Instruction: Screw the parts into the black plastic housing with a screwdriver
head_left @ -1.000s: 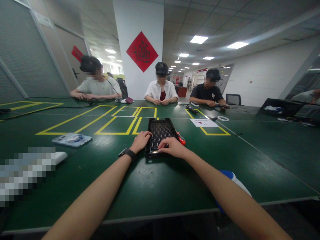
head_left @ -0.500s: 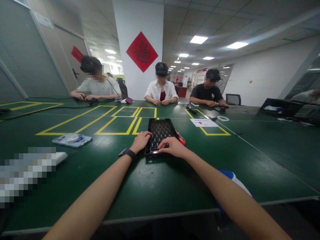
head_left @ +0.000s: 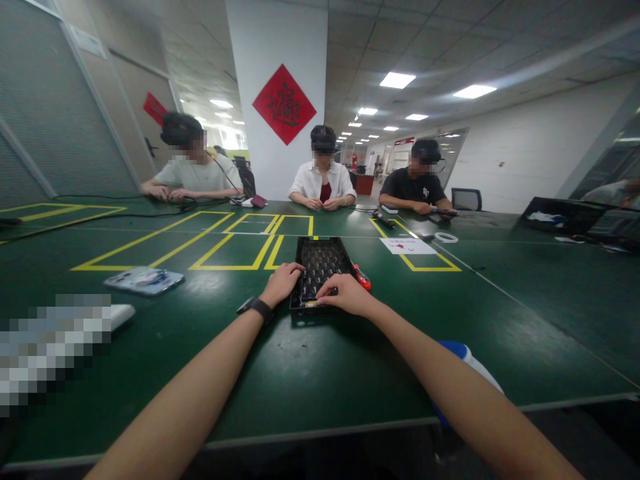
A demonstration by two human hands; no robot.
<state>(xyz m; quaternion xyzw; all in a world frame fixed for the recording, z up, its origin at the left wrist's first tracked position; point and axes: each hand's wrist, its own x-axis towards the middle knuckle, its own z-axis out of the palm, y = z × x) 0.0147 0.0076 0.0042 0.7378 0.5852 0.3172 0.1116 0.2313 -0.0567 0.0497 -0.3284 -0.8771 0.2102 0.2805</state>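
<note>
A black rectangular case (head_left: 325,248) lies on the green table in front of me, with rows of small shiny pieces inside it. My left hand (head_left: 284,283) holds the case at its left wall, the fingertips over the rim. At the case's near end, my right hand (head_left: 346,293) is bent down with thumb and fingers pinched together. A small pale, yellowish piece (head_left: 311,304) shows by those fingertips. What lies between them is too small to make out. A red and black object (head_left: 362,277) rests against the case's right side, partly hidden by my right hand.
A patterned flat item (head_left: 145,280) lies to the left. Yellow tape outlines (head_left: 230,267), a printed sheet (head_left: 407,246) and a white ring (head_left: 446,237) are farther off. A blue and white object (head_left: 470,360) sits under my right forearm. Three people sit across the table.
Both hands and the case stay nearly in place. The small piece at my right fingertips looks slightly turned, duller and more yellowish than before.
</note>
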